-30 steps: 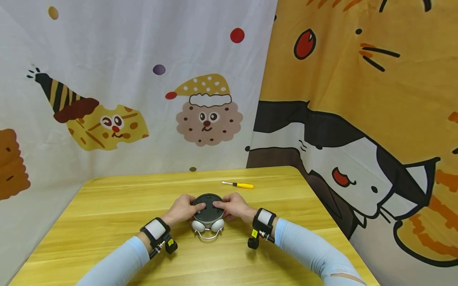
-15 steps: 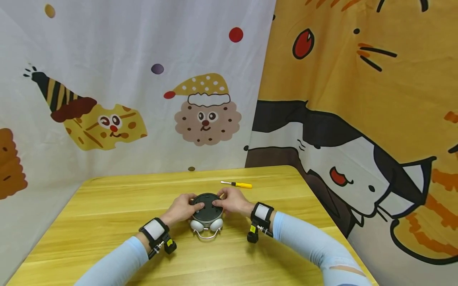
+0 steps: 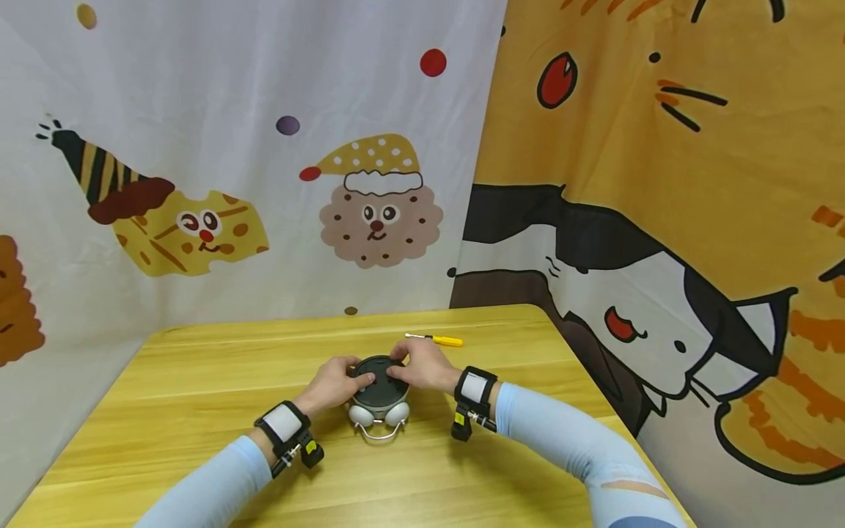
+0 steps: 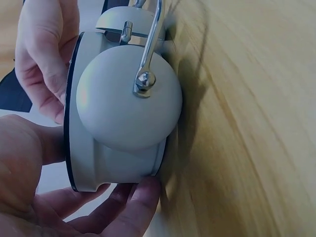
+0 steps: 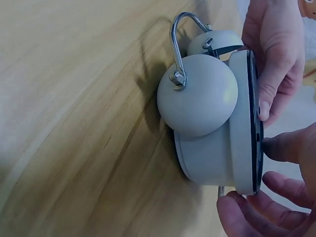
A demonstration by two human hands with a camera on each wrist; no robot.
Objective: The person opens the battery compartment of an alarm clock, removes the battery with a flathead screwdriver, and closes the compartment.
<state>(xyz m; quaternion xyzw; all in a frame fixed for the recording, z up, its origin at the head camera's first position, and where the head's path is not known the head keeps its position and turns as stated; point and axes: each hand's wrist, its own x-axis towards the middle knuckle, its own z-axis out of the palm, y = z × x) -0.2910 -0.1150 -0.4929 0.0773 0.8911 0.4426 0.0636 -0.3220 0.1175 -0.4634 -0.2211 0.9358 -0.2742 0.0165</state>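
A white twin-bell alarm clock (image 3: 379, 392) lies face down on the table, its black back upward and its two bells and wire handle towards me. My left hand (image 3: 329, 383) holds its left side, with the thumb on the back; in the left wrist view, the left hand's fingers (image 4: 140, 202) curl round the casing. At the far right of the clock, my right hand (image 3: 424, 364) has its thumb on the back and its bent index finger at the rim. The right wrist view shows the right hand's fingertips (image 5: 232, 210) beside a small metal leg (image 5: 221, 190). The clock's face is hidden underneath.
A screwdriver (image 3: 447, 341) with a yellow handle lies behind the clock, just beyond my right hand. The wooden table (image 3: 218, 352) ends at a printed cloth backdrop (image 3: 264, 293) at the back, and more cloth hangs on the right.
My right hand has shifted from the clock's right side towards its far edge, with the index finger lifted up over the rim. The left hand keeps its hold; the clock stays put.
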